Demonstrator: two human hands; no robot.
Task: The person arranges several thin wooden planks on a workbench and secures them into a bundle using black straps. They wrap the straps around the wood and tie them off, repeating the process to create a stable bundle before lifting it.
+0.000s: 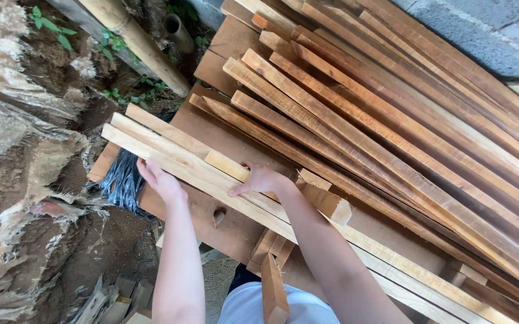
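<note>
My left hand (162, 181) presses against the near edge of a few long pale wooden slats (169, 144) that lie side by side on a brown board (235, 231). My right hand (261, 179) rests on top of the same slats, fingers curled over a short pale piece (226, 165) that lies on them. The slats run diagonally from upper left to lower right. Both forearms reach in from the bottom of the view.
A large pile of long reddish-brown slats (391, 120) fills the right side. A bamboo pole (139, 42) and a pipe (178, 30) lie at the top left. Rough earth and rock (19, 156) are on the left, a dark bundle of fibres (121, 180) and short offcuts (271, 282) below.
</note>
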